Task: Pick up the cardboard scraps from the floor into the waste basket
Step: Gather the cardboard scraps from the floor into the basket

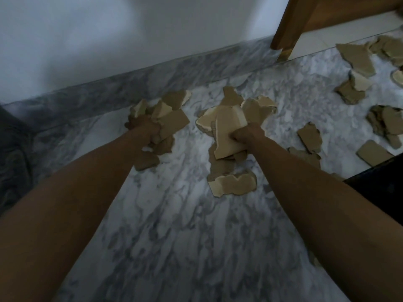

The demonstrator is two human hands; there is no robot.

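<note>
Cardboard scraps (234, 184) lie scattered on the marble floor (174, 236) from frame centre to the right edge, where several pieces are cut off; the dim, blurred picture makes individual scrap edges hard to separate. The left hand (145, 127) is closed around a bunch of scraps at centre left, its fingers mostly hidden by them. The right hand (247, 134) at centre pinches a pale, large scrap (226, 136), and no container is distinguishable.

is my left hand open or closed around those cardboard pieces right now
Closed. The left hand is fisted around a bunch of cardboard scraps, which stick out past the knuckles.
</note>
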